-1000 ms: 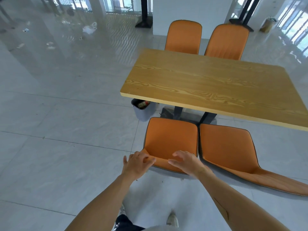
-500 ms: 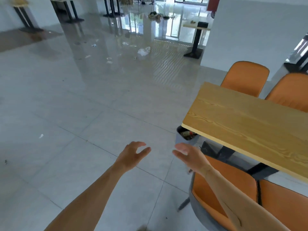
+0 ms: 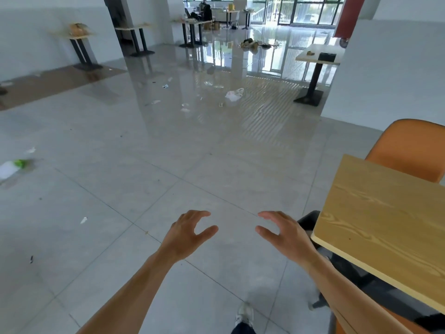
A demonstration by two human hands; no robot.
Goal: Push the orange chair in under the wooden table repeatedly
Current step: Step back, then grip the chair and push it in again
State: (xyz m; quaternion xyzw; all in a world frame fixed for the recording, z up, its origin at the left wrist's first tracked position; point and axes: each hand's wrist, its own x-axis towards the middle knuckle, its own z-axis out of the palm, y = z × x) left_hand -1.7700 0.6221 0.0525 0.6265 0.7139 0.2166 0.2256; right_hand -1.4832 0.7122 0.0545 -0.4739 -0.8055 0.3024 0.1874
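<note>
Orange chair [image 3: 346, 326] sits at the lower right edge of view, tucked beneath the wooden table [image 3: 385, 227] with only a sliver of its seat showing, so the main risk is that the head points out over the floor [image 3: 144, 189] and a reach back toward it would be half blind (a hand could knock the table's corner, or catch the wrong chair). Left hand [image 3: 186, 233] and right hand [image 3: 285, 233] both hover over the floor with fingers spread and loosely curved, holding and touching nothing, well apart from the chair.
</note>
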